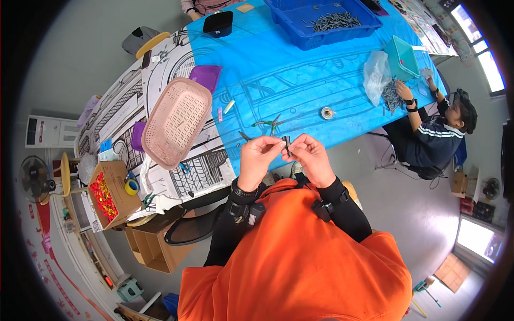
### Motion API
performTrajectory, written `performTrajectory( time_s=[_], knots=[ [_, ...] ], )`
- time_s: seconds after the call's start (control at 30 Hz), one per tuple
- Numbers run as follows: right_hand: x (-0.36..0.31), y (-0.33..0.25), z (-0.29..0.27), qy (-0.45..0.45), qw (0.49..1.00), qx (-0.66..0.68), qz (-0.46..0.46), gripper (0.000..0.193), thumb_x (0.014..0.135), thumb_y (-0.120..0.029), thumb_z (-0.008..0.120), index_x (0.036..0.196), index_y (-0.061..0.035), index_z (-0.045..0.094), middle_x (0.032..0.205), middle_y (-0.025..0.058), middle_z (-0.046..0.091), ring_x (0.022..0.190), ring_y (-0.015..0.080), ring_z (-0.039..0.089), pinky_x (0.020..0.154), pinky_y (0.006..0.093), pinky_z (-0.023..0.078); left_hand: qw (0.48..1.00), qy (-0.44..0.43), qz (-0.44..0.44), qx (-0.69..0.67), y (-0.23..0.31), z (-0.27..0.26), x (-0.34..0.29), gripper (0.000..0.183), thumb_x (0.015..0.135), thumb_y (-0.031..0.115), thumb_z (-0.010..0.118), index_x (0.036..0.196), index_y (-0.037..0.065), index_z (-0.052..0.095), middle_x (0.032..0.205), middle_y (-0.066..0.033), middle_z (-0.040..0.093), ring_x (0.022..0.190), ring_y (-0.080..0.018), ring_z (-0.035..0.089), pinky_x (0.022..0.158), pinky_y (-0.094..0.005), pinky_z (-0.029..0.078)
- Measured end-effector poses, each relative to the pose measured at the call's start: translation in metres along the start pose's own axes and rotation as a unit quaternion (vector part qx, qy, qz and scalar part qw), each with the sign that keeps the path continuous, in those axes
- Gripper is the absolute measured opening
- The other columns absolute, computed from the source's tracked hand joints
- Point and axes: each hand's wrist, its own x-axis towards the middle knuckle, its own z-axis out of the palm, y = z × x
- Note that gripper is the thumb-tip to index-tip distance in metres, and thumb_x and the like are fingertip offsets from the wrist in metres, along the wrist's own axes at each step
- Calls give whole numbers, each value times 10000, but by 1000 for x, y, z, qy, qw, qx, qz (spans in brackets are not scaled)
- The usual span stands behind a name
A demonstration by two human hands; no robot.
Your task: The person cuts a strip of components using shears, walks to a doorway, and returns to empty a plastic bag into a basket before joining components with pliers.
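Near the table's front edge, a small dark ridged piece (pixel 287 143) is pinched between my two hands. My left hand (pixel 257 161) grips it from the left with thumb and forefinger, closed. From the other side my right hand (pixel 315 162) holds it the same way, also closed. Its exact kind is too small to make out. Just beyond my fingers lie green-handled pliers (pixel 273 125) with their handles spread. A dark pointed tool (pixel 244 136) rests beside my left fingertips. Farther right stands a small round container (pixel 327 113).
A pink perforated basket (pixel 155 140) and purple trays (pixel 206 78) lie left. Far back, a blue bin (pixel 305 39) holds grey pieces. A co-worker (pixel 436 134) handles a grey heap (pixel 392 96) beside a teal basket (pixel 401 58). Front left, a cardboard box (pixel 124 188) holds red and yellow pieces.
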Motion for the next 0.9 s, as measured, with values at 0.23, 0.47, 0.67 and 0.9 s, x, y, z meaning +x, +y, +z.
performTrajectory(
  time_s=[0.23, 0.47, 0.67, 0.9],
  knots=[
    [1, -1, -4, 16, 1000, -26, 5, 38, 818, -10, 546, 788, 0, 524, 769, 117, 627, 685, 143, 608, 638, 243, 489, 1000, -9, -4, 24, -4, -4, 3, 79, 806, 8, 607, 870, -38, 609, 800, -71, 624, 710, -105, 588, 643, -208, 456],
    [3, 0, -1, 54, 996, -56, -47, 39, 792, 21, 576, 796, 13, 537, 776, 101, 631, 688, 117, 609, 636, 227, 490, 1000, 1, -19, 16, 2, 3, 3, 100, 807, 48, 620, 874, -26, 620, 859, -51, 627, 774, -71, 556, 697, -204, 433],
    [5, -5, 9, 85, 991, -78, -63, 47, 810, 11, 586, 813, 27, 542, 783, 93, 631, 684, 107, 609, 629, 209, 494, 993, 50, -55, -89, -8, 9, 9, 126, 807, 84, 627, 892, -9, 633, 816, -16, 616, 689, -32, 470, 616, -182, 353],
    [8, -2, 9, 79, 986, -117, -84, 50, 808, 15, 589, 829, 24, 545, 788, 80, 630, 705, 97, 607, 642, 207, 485, 988, 72, -51, -127, -15, 10, 16, 113, 809, 90, 625, 883, 6, 631, 819, -21, 627, 640, -26, 454, 569, -178, 329]
  ],
)
